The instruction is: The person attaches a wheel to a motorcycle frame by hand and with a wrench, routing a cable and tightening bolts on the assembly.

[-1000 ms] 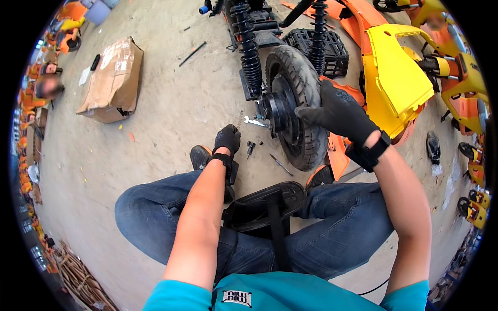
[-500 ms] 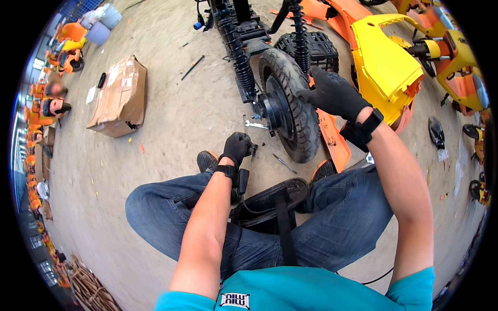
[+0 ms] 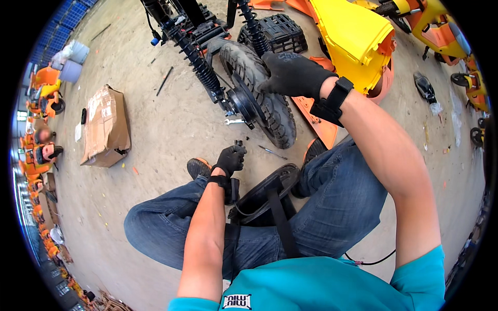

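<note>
In front of me a scooter's wheel with a black knobbly tyre (image 3: 280,124) stands between two coil-spring shock absorbers (image 3: 194,59). My right hand (image 3: 295,75), in a black glove, grips the tyre's upper right side, thumb across the tread; some fingertips are hidden. My left hand (image 3: 231,159), gloved too, is closed low in front of the wheel, apart from it. A small dark cylindrical piece (image 3: 238,142) sticks out of its fist; its exact kind does not show. Near the hub (image 3: 243,105) an open-ended wrench (image 3: 234,122) lies on the floor.
A thin pen-like tool (image 3: 272,152) lies below the tyre. Orange panels (image 3: 316,122) and a yellow body shell (image 3: 358,36) rest right of the wheel, a black plastic crate (image 3: 282,33) behind it. A cardboard box (image 3: 106,127) stands left. Parked scooters (image 3: 438,31) line the right.
The view has shifted, so the wheel sits farther left. My left fist has turned, and its small piece now points up instead of right. The right hand stays on the tyre.
</note>
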